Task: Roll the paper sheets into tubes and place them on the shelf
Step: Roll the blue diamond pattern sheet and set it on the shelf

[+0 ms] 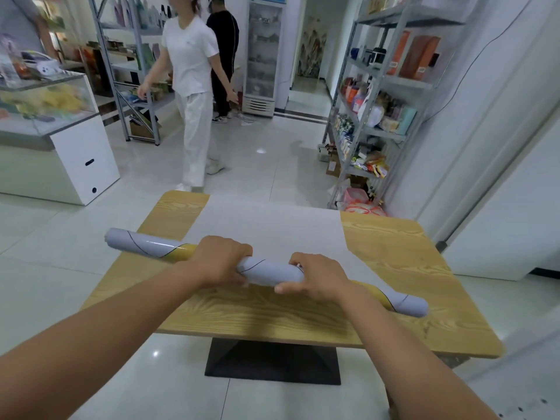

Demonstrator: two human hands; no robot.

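A long rolled paper tube (269, 271), pale lilac with yellow bands and thin black lines, lies slanted across the wooden table (403, 268). My left hand (219, 260) grips the tube left of its middle, fingers curled over the top. My right hand (318, 278) grips it right of the middle, thumb underneath. The tube's ends stick out past both hands. A flat white paper sheet (272, 225) lies on the table behind the tube. A metal shelf (378, 128) with goods stands at the right.
Two people stand on the tiled floor beyond the table, one in white (194, 86). A glass display counter (60, 140) is at the left, another metal shelf (127, 71) behind it, a fridge (263, 56) at the back. Bags (360, 204) lie by the right shelf's foot.
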